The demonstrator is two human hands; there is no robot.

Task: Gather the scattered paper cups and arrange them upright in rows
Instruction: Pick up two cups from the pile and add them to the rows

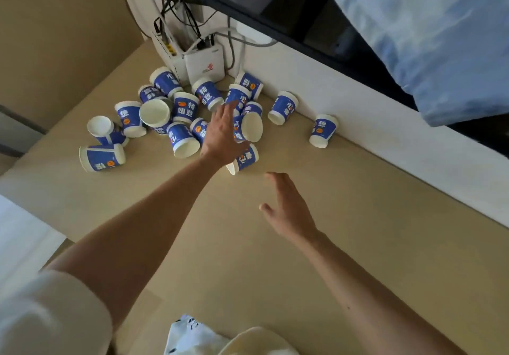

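Note:
Several blue-and-white paper cups lie tumbled in a pile (pixel 181 112) at the far end of the beige table (pixel 358 244), most on their sides. One cup (pixel 322 131) and another (pixel 283 107) lie apart by the white wall. A cup (pixel 101 158) lies at the pile's left edge. My left hand (pixel 223 131) reaches over the pile with its fingers spread and nothing in it, just above a tipped cup (pixel 245 159). My right hand (pixel 289 208) hovers over bare table nearer to me, fingers apart and holding nothing.
A white router box (pixel 205 64) with tangled cables (pixel 176 4) stands against the wall behind the cups. A pale blue cloth (pixel 429 32) hangs at the upper right. A white printed bag (pixel 190 335) lies at the table's near edge. The table's left edge drops off beside the pile.

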